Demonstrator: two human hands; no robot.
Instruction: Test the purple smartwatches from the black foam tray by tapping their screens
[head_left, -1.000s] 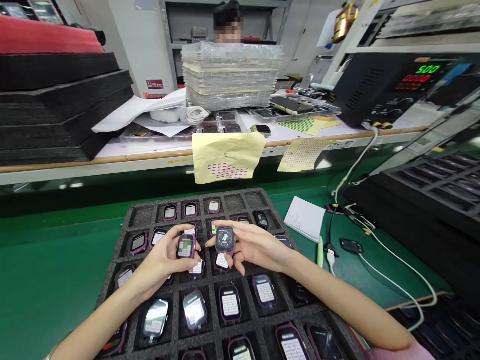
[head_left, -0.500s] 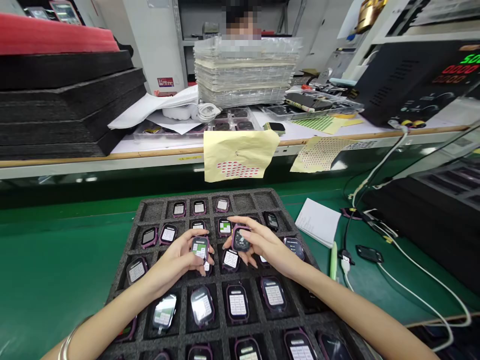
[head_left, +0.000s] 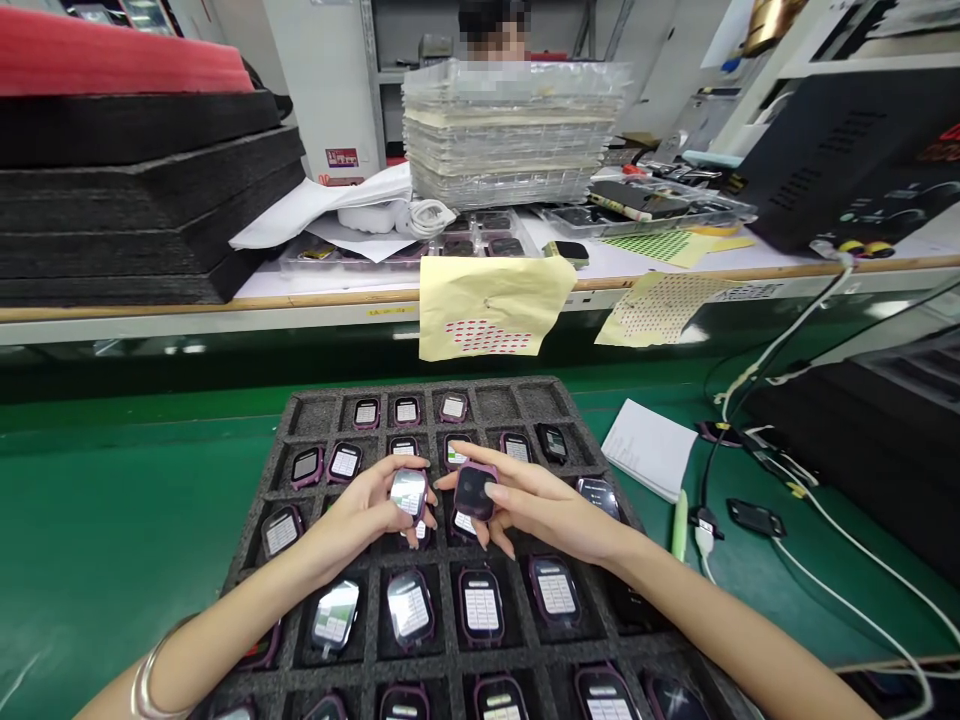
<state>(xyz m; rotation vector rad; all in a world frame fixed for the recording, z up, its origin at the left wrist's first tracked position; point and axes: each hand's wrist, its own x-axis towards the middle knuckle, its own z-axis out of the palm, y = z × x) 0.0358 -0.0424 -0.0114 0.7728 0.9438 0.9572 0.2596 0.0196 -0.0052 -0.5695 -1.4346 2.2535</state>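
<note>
Purple-framed square smartwatch with a bright, glaring screen (head_left: 409,492) sits towards seven o'clock in the head view, the left hand (head_left: 369,508) closed around its edges in a thumb-and-finger grip. At six o'clock, the grip of the right hand (head_left: 536,508) holds a purple-framed square smartwatch with a dark screen (head_left: 472,490), thumb at its three o'clock side. Both are above a dark grey foam tray with square compartments (head_left: 496,403), many containing other purple-framed smartwatches (head_left: 481,605). Beyond its two o'clock corner, a white paper pad (head_left: 649,447) lies on the green desk (head_left: 120,510).
</note>
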